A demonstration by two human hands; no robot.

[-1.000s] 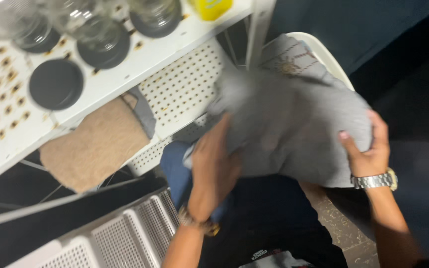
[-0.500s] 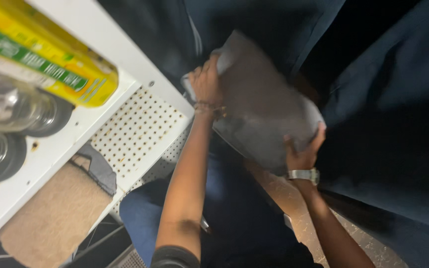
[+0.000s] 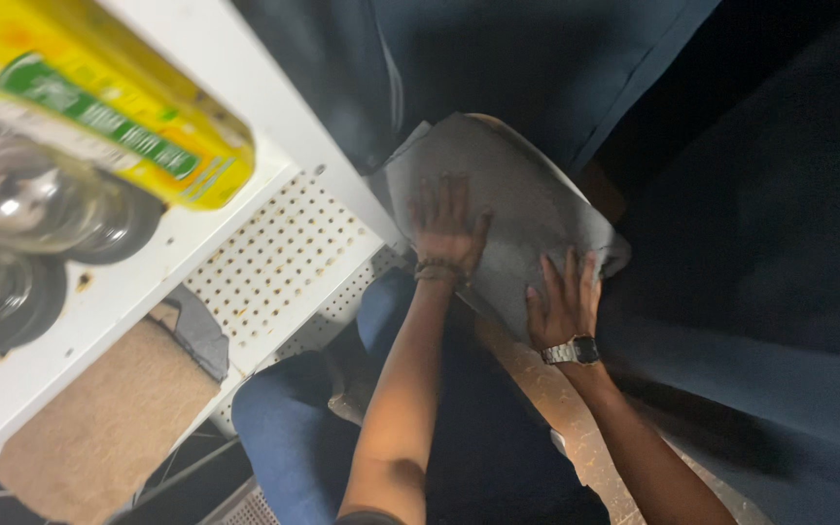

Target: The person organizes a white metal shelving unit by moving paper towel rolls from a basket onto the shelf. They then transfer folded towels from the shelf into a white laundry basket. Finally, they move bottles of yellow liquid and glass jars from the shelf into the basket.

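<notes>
Left hand point(image 3: 447, 226) and right hand point(image 3: 563, 301), fingers wide and flat, grip holding nothing, press grey cloth point(image 3: 517, 209) smooth beside white shelf point(image 3: 274, 262).

Folded cloth point(image 3: 517, 209) centre frame, against curtain point(image 3: 556, 68) behind it. Left hand point(image 3: 446, 228) flat on cloth; right hand point(image 3: 564, 301) flat on cloth's lower right edge. Perforated shelf point(image 3: 274, 258) left of cloth. Bottle point(image 3: 99, 107) and glass jars point(image 3: 21, 224) on shelf top, far left. Mat point(image 3: 99, 428) below shelf, lower left
</notes>
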